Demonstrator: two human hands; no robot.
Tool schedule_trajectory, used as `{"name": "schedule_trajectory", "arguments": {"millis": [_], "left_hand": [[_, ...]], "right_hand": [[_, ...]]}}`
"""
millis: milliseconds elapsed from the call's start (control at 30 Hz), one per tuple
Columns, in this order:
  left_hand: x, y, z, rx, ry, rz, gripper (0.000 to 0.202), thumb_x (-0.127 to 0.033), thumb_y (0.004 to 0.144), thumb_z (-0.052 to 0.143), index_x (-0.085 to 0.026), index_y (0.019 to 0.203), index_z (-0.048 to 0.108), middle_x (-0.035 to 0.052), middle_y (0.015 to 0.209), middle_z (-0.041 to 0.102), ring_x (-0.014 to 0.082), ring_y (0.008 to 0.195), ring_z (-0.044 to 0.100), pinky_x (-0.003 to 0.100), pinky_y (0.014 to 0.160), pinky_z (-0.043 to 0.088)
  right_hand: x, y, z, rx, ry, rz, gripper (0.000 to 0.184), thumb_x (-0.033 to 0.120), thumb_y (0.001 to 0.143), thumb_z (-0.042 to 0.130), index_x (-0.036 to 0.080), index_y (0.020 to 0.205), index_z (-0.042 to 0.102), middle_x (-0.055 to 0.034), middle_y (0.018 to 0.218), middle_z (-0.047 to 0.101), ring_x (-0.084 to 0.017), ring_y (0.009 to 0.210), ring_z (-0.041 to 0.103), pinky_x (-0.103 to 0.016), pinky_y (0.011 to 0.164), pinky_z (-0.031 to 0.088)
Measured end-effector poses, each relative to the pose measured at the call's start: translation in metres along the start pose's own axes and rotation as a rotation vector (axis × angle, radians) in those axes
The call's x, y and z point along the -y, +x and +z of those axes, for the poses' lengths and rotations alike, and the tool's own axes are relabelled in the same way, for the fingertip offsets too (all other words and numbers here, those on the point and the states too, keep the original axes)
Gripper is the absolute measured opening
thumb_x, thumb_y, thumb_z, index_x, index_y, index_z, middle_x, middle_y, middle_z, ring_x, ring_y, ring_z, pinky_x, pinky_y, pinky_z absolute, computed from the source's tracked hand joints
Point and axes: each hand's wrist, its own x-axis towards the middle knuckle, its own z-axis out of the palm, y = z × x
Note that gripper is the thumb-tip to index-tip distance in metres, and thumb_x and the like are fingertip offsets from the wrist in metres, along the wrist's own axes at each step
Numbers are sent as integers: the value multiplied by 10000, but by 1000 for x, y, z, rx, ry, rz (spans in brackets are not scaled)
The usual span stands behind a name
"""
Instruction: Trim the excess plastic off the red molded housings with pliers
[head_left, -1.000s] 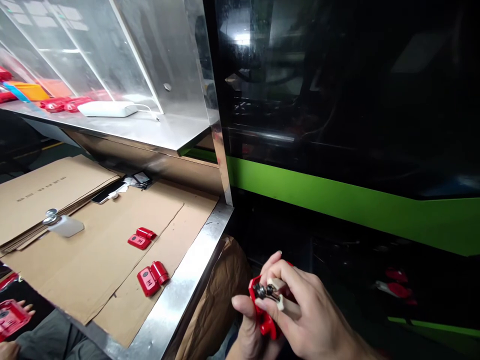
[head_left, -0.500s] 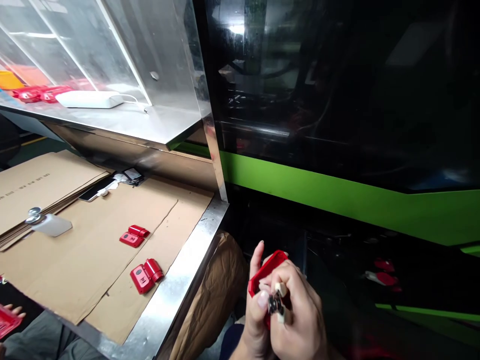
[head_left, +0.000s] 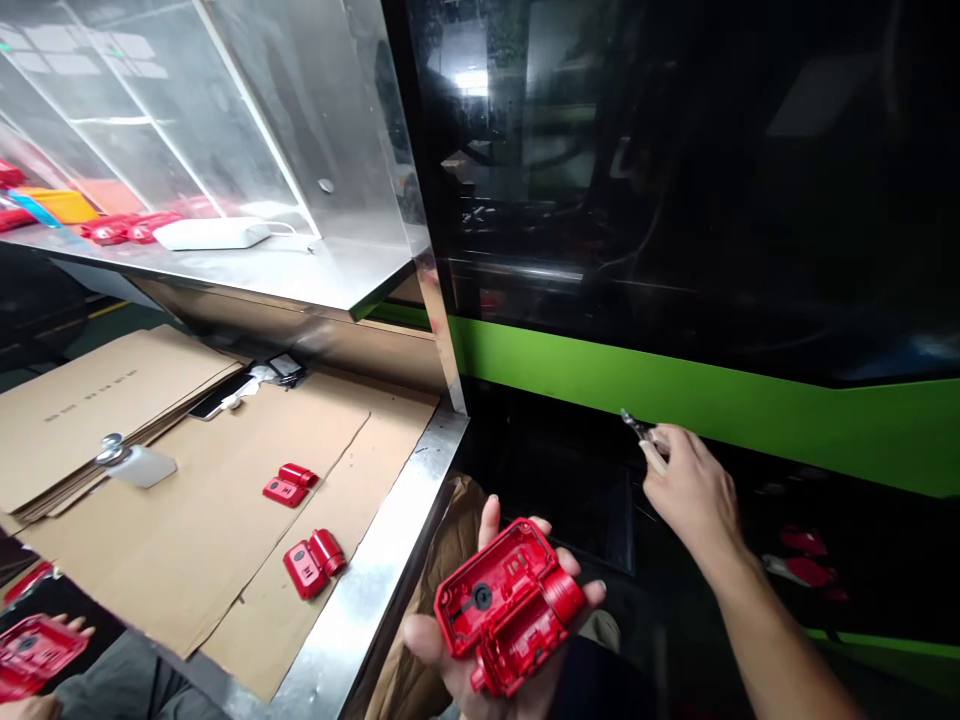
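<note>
My left hand (head_left: 480,655) lies palm up at the bottom centre and cradles a red plastic housing (head_left: 508,602), its ribbed inside facing up. My right hand (head_left: 686,485) is raised to the right of it, away from the housing, with its fingers closed on small cutting pliers (head_left: 639,430) whose metal tip points up-left toward the green machine panel (head_left: 675,390).
A steel bench edge (head_left: 390,560) runs left of my hands, covered with cardboard sheets (head_left: 187,500) bearing two red parts (head_left: 291,484) (head_left: 313,563), a white bottle (head_left: 139,464) and a phone (head_left: 221,395). Another person's hand holds a red part (head_left: 34,650) at bottom left. A clear guard (head_left: 225,130) stands above.
My hands have separated: the right one lifted the pliers up and to the right, off the red housing. The left hand has turned the housing flat, inside up.
</note>
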Motion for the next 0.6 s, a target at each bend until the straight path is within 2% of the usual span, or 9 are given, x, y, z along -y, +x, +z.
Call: {"name": "schedule_trajectory", "arguments": {"millis": [133,233,367,467,533,600], "left_hand": [[-4,3,4,25,80,-34,817,-781,898,456,-247,1513,385,172,1483,489,358,1298,525,634,1082,447],[-9,1,5,24,180,-74,718,-664,951,503,-262,1527,357,162,1524,439,349,1306,513,617,1093,447],[-16,2,0,13,363,-134,721,-661,949,510,-273,1534,347,159,1541,423,355,1330,495,623,1103,439],[-13,5,-13,-2,524,-172,766,-733,893,531,-325,1523,377,134,1513,473,354,1344,486,607,1064,491],[-8,7,-28,-15,633,-183,781,-763,870,534,-337,1511,402,134,1464,528,349,1329,503,607,998,532],[-5,7,-49,-34,738,-178,791,-772,866,527,-281,1481,453,145,1403,581,367,1277,547,612,950,541]], "right_hand": [[-45,-10,25,190,-56,63,250,328,940,438,204,1096,589,-154,1052,732,-321,807,674,-382,635,398],[-80,-36,37,339,-52,84,265,388,926,409,228,1044,584,-135,1011,741,-323,779,676,-387,629,407],[-122,-75,57,492,-28,182,323,534,851,448,257,954,576,-126,991,762,-372,814,705,-448,669,487],[-145,-108,74,591,20,278,382,652,797,485,290,858,591,-84,842,768,-359,746,723,-475,669,551],[-151,-132,82,649,71,317,344,603,839,441,309,773,608,-53,747,755,-313,702,736,-440,645,586],[-147,-154,85,633,86,321,347,527,905,432,291,747,631,-39,719,740,-259,671,734,-386,623,599]]}}
